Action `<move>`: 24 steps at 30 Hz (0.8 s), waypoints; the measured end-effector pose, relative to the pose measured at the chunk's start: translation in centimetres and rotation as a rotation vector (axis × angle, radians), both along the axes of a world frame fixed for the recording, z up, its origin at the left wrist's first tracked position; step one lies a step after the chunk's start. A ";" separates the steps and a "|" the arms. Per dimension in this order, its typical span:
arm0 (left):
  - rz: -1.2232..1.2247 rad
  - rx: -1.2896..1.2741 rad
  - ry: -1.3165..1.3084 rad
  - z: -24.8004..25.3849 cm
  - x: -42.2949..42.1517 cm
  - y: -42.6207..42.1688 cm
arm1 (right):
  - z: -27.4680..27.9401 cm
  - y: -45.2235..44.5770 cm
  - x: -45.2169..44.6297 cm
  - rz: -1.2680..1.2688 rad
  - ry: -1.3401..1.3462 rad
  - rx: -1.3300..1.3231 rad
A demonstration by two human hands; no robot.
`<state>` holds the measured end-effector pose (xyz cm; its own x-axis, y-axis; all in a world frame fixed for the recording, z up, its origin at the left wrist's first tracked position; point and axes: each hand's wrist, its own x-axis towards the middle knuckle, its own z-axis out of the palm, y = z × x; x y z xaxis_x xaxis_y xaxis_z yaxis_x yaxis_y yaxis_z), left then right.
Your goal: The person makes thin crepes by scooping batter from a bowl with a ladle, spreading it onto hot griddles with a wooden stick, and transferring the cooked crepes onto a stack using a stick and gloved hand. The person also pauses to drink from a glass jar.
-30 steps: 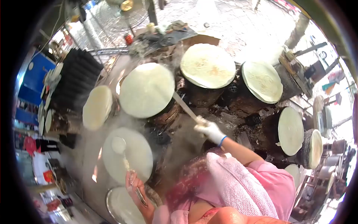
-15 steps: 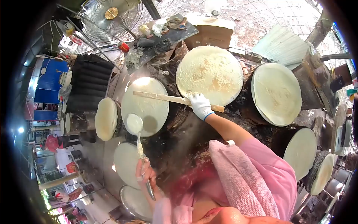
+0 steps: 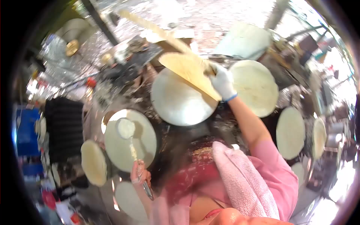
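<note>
My left hand (image 3: 141,173) is closed around the handle of a batter-coated ladle (image 3: 126,128). The ladle's round bowl hangs over the left griddle, where pale batter (image 3: 114,144) is spread in a disc. On my right hand (image 3: 224,83) is a white glove with a blue cuff, shut on a long wooden stick (image 3: 176,44) that slants up to the left. Beside the glove a thin golden crepe (image 3: 189,72) hangs tilted, lifted off the middle griddle (image 3: 180,107), whose bare metal shows. Whether the glove also pinches the crepe's edge I cannot tell.
More griddles with pale crepes stand around me: a right-hand crepe (image 3: 255,88), a far-right crepe (image 3: 290,133) and a left crepe (image 3: 93,163). At the back left are a fan (image 3: 72,47) and a cluttered dark board (image 3: 138,56). A pink towel (image 3: 243,180) hangs over my shoulder.
My right hand has moved up and right, raising the stick. The crepe on the middle griddle has come off the metal. The ladle stays over the left griddle; the view has shifted.
</note>
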<state>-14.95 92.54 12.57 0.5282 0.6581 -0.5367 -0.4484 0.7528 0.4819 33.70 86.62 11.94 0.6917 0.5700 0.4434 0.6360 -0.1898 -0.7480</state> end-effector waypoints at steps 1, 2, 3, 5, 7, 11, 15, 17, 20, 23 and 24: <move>0.011 0.008 0.095 0.4 0.8 0.8 | 1.3 -1.1 3.7 -0.052 -0.047 -0.111; -0.073 0.051 0.039 0.1 1.5 1.8 | 3.7 -2.3 7.2 -0.061 -0.146 -0.116; -0.134 0.125 0.111 0.8 2.7 2.4 | 6.1 -3.4 10.3 -0.134 -0.162 -0.116; -0.190 0.130 0.177 0.8 4.3 3.8 | 11.2 -6.1 15.9 -0.160 -0.200 -0.156; -0.222 0.041 0.071 0.0 5.4 4.7 | 16.8 -9.0 16.9 -0.157 -0.248 -0.061; -0.271 -0.116 -0.231 -2.1 8.2 5.5 | 19.1 -13.0 14.3 -0.301 -0.716 -0.539; -0.365 -0.103 -0.292 -2.2 11.9 4.4 | 8.9 -14.6 12.6 -0.137 -0.810 -0.807; -0.448 -0.031 -0.295 -1.5 13.8 3.3 | 3.3 -16.4 11.1 -0.137 -0.734 -0.855; -0.315 0.005 -0.095 0.5 16.5 -0.2 | -3.8 -20.3 9.1 -0.084 -0.693 -0.715; -0.286 0.028 -0.087 1.6 18.8 -3.0 | -9.8 -23.7 7.6 -0.072 -0.667 -0.641; -0.297 0.025 -0.120 1.8 19.4 -3.9 | -11.1 -24.8 7.4 -0.051 -0.624 -0.637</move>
